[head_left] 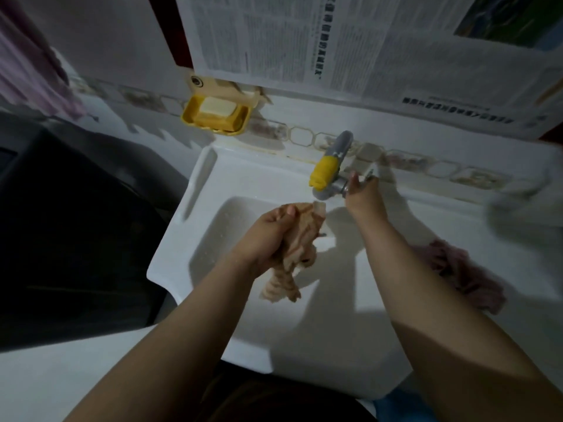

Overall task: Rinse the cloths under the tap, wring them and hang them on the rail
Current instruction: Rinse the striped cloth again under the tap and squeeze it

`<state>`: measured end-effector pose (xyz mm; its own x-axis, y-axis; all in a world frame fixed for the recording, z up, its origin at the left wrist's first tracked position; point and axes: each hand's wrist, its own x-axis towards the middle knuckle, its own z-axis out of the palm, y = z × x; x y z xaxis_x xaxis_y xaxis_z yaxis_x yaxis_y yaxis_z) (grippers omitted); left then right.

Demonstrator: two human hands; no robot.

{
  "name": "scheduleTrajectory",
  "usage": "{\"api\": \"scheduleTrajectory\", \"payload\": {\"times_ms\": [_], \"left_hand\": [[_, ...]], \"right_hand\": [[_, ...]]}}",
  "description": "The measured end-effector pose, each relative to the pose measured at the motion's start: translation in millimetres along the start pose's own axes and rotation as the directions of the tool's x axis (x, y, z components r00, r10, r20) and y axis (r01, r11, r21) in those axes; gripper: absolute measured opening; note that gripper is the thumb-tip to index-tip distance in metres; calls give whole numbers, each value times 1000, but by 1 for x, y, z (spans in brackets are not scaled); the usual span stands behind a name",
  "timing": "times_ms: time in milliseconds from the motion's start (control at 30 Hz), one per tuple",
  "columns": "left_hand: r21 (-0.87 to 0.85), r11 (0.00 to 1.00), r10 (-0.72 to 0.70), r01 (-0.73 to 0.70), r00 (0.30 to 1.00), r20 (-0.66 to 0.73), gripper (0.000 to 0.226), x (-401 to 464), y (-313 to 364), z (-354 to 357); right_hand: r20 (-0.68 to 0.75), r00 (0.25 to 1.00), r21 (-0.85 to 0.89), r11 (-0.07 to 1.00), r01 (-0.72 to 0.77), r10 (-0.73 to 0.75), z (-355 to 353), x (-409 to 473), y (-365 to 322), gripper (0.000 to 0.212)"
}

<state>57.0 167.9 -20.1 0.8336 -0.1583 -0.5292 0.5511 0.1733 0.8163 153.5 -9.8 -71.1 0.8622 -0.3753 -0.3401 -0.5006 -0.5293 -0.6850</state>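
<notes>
my left hand point(268, 236) is wrapped tight around the bunched peach cloth point(292, 257), holding it over the white sink point(213, 233) just below and left of the tap point(327, 167), with the cloth's tail hanging down past my wrist. my right hand point(361, 190) is up at the tap's right side, fingers on its handle, though how firmly they curl round it i can't tell. a pink cloth point(457, 272) lies crumpled on the sink's right ledge beside my right forearm.
</notes>
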Motion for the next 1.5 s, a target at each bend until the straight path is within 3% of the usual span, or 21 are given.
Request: {"api": "scheduleTrajectory", "payload": {"times_ms": [100,233,433,767,1167,1233,1267,1333,1367,1433,1500], "left_hand": [[-66,998,-4,5,1000,10,26,4,0,-1],[-196,980,-20,28,999,41,25,6,-2,2],[-262,964,-15,40,995,97,28,7,1,7],[-235,969,-58,81,993,106,34,10,8,11],[-234,970,-31,57,993,111,28,7,5,11],[-224,973,-33,58,993,112,31,5,5,12],[-218,974,-31,54,994,108,34,5,5,12],[-206,978,-26,42,996,80,41,7,3,11],[-202,979,-18,35,997,81,45,9,1,9],[-178,984,-9,28,994,106,55,12,-6,5],[-111,994,-7,14,998,59,57,13,-10,0]], "right_hand": [[-86,993,-176,983,60,-76,-2,12,5,42],[-95,990,-220,972,84,-107,-3,23,13,38],[-41,994,-158,983,93,-101,0,41,24,37],[-33,999,-11,1000,2,-2,8,56,32,57],[-36,997,-48,997,-66,64,10,53,33,63],[49,989,-20,990,-138,139,4,30,15,62],[178,964,-3,980,-201,198,1,14,6,64],[494,832,85,938,-337,253,-4,-19,-9,87],[593,781,160,922,-353,196,-3,-30,-11,90],[610,793,292,928,-233,7,1,-46,-12,61],[464,880,233,972,-11,-101,3,-54,-15,33]]}}
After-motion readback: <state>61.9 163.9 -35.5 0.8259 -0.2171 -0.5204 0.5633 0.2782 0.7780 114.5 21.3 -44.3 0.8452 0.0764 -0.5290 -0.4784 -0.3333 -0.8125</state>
